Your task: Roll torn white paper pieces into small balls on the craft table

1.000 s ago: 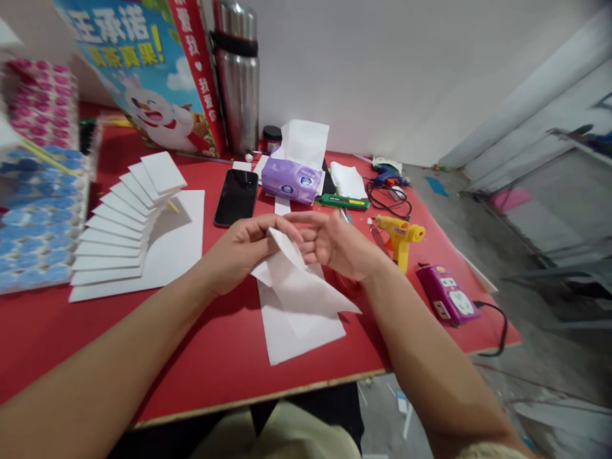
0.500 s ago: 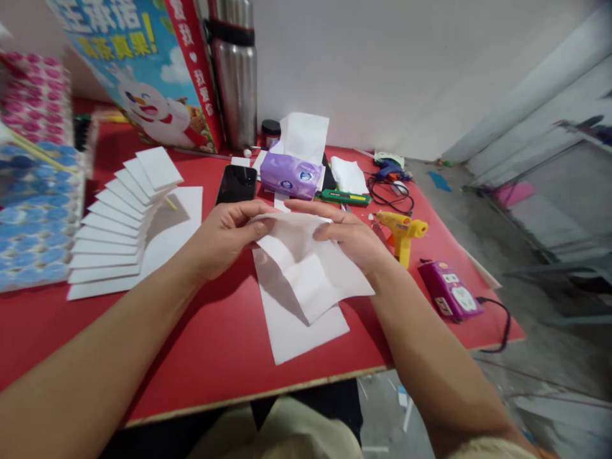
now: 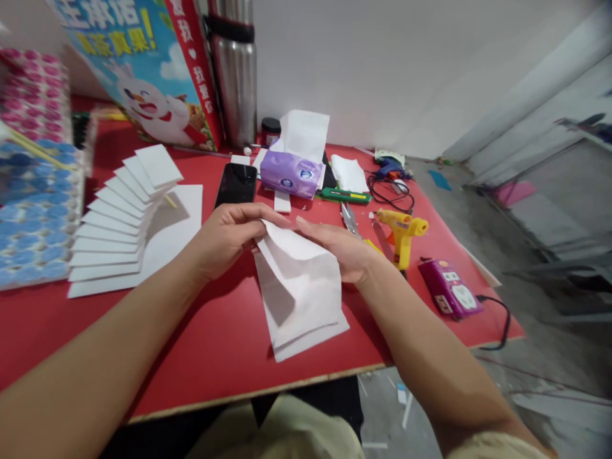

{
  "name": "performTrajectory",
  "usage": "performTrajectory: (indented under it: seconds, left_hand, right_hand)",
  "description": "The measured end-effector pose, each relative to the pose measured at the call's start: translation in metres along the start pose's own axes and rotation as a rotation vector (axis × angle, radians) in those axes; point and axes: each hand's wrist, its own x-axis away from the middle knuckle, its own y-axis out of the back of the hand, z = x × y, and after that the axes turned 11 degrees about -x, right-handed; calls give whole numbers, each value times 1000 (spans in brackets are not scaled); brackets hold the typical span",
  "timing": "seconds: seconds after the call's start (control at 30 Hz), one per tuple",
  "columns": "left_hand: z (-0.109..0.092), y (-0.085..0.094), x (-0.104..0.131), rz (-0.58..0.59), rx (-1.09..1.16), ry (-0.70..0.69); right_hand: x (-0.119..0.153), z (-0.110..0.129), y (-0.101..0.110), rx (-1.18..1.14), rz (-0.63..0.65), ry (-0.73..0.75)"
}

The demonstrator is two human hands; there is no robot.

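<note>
A creased white tissue point(image 3: 306, 274) hangs from my left hand point(image 3: 229, 236), whose thumb and fingers are closed on its upper left corner. My right hand point(image 3: 342, 245) lies behind and beside the tissue's upper right edge, fingers stretched out flat toward my left fingertips, with the palm touching it. Part of the right fingers is hidden by the tissue. Beneath it, a flat white sheet point(image 3: 287, 352) lies on the red table point(image 3: 205, 363). To the left, several white strips fanned like steps point(image 3: 115, 229) stand on another white sheet point(image 3: 184, 223).
Behind my hands are a black phone point(image 3: 236, 185), a purple tissue pack point(image 3: 291, 173) and a green cutter point(image 3: 344, 195). On the right lie pliers point(image 3: 349, 218), a yellow glue gun point(image 3: 402, 233) and a purple power socket point(image 3: 450, 290). A steel flask point(image 3: 234, 83) stands at the back.
My right hand has released its thumb pinch on the tissue and flattened out. The tissue's right side has swung in and down, hanging lower over the white sheet. My left hand keeps its hold.
</note>
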Motion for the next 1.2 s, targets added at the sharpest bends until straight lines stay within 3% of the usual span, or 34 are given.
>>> performTrajectory:
  seconds: [0.17, 0.43, 0.53, 0.73, 0.83, 0.97, 1.2]
  left_hand:
    - [0, -1, -2, -63, -18, 58]
    - [-1, 2, -5, -68, 9, -17]
    - [-3, 2, -5, -79, -3, -9]
    - [-3, 1, -4, -151, -51, -7]
    - [-2, 1, -5, -160, -48, -1]
    - [-4, 3, -7, -168, 42, 12]
    - [-12, 5, -6, -157, 112, 5]
  right_hand:
    - [2, -2, 3, 173, 19, 85]
    - [6, 3, 9, 177, 13, 119]
    - [6, 4, 9, 269, 30, 214]
    - [9, 8, 8, 653, 277, 383]
    - [7, 5, 10, 734, 191, 418]
    - [3, 3, 15, 580, 28, 507]
    - [12, 10, 19, 529, 11, 509]
